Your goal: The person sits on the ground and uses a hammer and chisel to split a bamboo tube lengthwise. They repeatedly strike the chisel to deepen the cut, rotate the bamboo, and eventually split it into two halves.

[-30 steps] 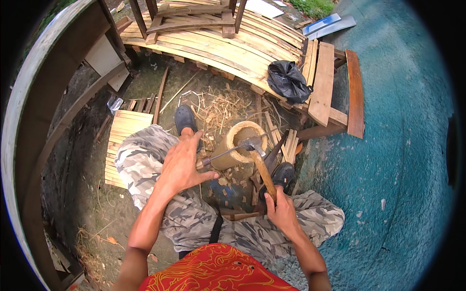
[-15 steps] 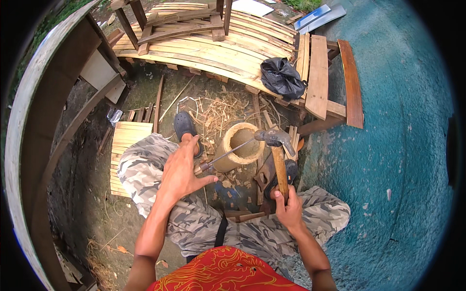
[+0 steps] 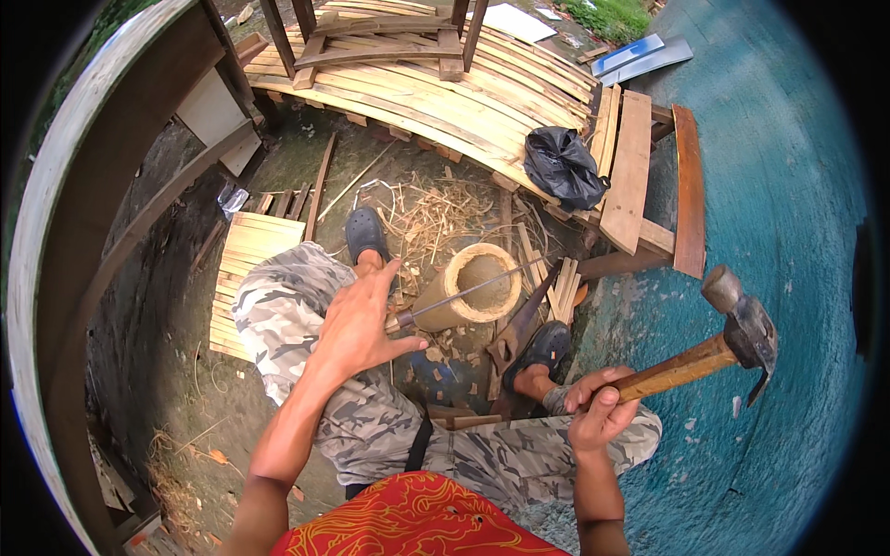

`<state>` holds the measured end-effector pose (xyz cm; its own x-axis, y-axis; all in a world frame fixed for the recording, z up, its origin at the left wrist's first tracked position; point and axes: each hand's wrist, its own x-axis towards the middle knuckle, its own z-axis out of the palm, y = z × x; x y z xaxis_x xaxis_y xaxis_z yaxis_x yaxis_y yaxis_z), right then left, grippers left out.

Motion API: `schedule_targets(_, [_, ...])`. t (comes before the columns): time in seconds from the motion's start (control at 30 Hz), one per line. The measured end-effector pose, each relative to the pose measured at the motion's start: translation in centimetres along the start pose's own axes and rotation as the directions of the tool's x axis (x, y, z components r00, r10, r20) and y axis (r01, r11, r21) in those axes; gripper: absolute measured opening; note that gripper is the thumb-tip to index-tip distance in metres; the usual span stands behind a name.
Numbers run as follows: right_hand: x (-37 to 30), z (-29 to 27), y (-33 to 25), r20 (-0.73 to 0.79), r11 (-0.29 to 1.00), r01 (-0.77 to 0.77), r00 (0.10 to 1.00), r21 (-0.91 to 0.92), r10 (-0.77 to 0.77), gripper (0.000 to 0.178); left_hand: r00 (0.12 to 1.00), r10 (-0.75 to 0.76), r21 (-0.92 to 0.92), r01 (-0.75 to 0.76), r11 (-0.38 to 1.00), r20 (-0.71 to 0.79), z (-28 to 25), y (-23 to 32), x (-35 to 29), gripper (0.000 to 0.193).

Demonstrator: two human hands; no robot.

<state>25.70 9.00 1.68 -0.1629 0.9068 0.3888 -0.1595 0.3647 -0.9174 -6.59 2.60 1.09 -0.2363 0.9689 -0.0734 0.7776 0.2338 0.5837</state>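
Note:
My left hand is around the wooden handle of a long thin metal tool. Its index finger and thumb stretch out beside the handle, and the other fingers are hidden underneath. The tool's shaft crosses the mouth of a thick-walled, pale hollow cylinder between my feet. On the right, my right hand holds a claw hammer by the lower part of its wooden handle. The hammer head tilts up and out to the right, apart from the cylinder.
Beyond my feet stands a slatted bench with a black plastic bag on it. A handsaw lies by my right foot. Wood shavings cover part of the ground. A blue wall rises on the right, and a wooden frame on the left.
The hammer has swung away from the cylinder to the right, its head now near the wall. My left hand stays by the tool's handle. The view has shifted slightly.

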Motion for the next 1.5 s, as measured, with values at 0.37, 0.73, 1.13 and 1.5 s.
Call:
schedule_targets(0.37, [-2.9, -2.3, 3.4, 0.256, 0.631, -0.148, 0.826, -0.762, 0.503, 0.023, 1.0, 0.013, -0.014, -0.013, 1.0, -0.015, -0.1, -0.2, 0.0, 0.114])
schedule_targets(0.73, [0.4, -2.2, 2.1, 0.169, 0.662, -0.15, 0.904, -0.734, 0.392, 0.022, 1.0, 0.023, 0.005, -0.023, 1.0, -0.008, 0.2, -0.1, 0.2, 0.111])
schedule_targets(1.13, [0.9, -3.2, 2.3, 0.142, 0.427, -0.112, 0.842, -0.897, 0.521, 0.028, 1.0, -0.016, 0.02, 0.017, 1.0, -0.016, 0.0, 0.7, 0.0, 0.107])
schedule_targets(1.5, [-0.8, -3.5, 4.1, 0.014, 0.557, -0.262, 0.897, -0.788, 0.443, 0.032, 1.0, 0.01, 0.036, -0.01, 0.999, -0.013, 0.1, 0.7, 0.1, 0.106])
